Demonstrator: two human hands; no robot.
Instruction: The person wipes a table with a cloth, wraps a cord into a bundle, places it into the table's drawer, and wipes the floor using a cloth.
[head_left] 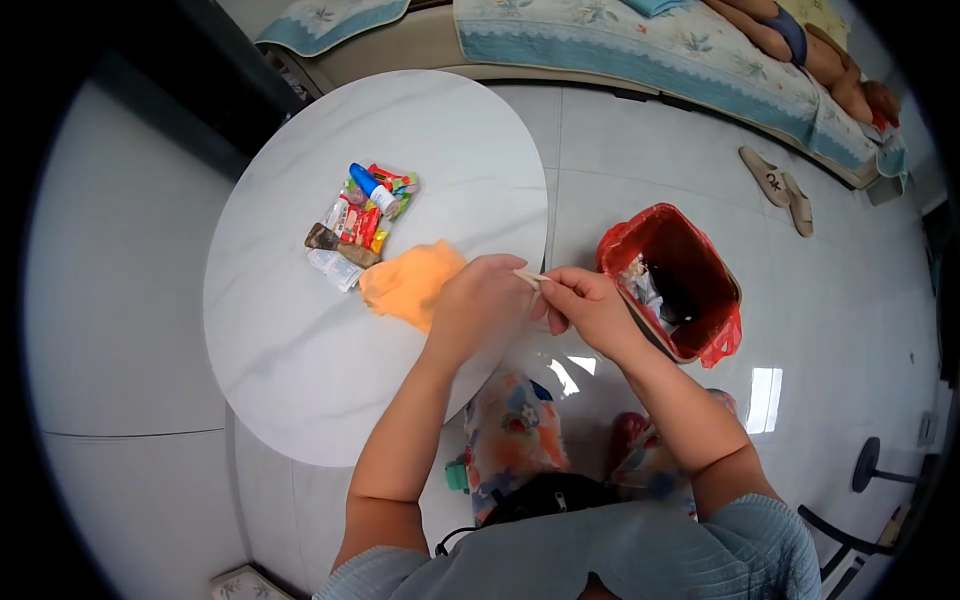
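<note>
Above the table's right edge, my two hands meet around a thin pale strip [532, 278] whose exact kind I cannot make out. My right hand [594, 306] pinches one end between thumb and forefinger. The other end runs to the fingertips of my left hand [480, 305], which is partly blurred and looks closed on it. An orange cloth [408, 283] lies crumpled on the table, just left of and partly behind my left hand. Just beyond my right hand stands a bin [712, 270] lined with a red bag, with white crumpled waste inside.
On the round white marbled table [300, 370] lie a blue-and-white bottle [373, 188], a brush [342, 245] and several colourful packets [358, 226]. A person [790, 40] lies on the covered sofa [560, 40]. Slippers [778, 188] rest on the tiled floor.
</note>
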